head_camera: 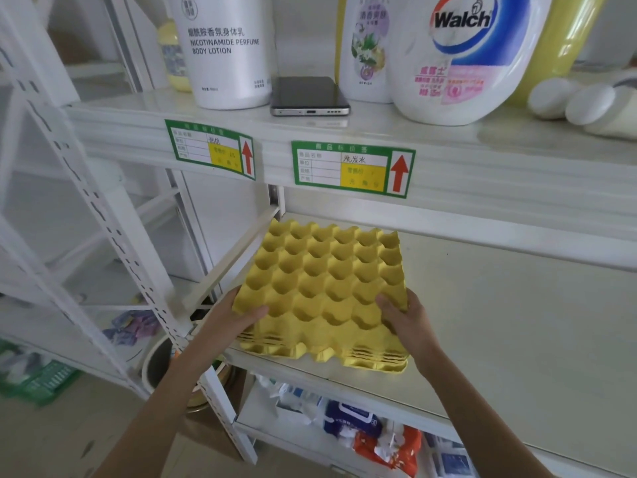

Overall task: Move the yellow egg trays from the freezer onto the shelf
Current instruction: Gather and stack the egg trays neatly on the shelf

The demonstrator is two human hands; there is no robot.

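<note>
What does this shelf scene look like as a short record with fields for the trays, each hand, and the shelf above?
trays: stack of yellow moulded pulp egg trays, at left end of white metal middle shelf, near edge resting on the shelf
left hand: left hand in a grip on the stack's near-left corner
right hand: right hand in a grip on the stack's near-right edge
shelf above: black smartphone, white body lotion bottle, white Walch detergent jug

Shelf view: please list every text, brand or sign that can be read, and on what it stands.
"NICOTINAMIDE PERFUME BODY LOTION": white lotion bottle, under Chinese characters.
"Walch": white detergent jug; its pink Chinese label is blurred.
Flowered bottle: text unreadable.
Left price tag and right price tag: red up arrows; printing and handwriting too blurred.
</note>
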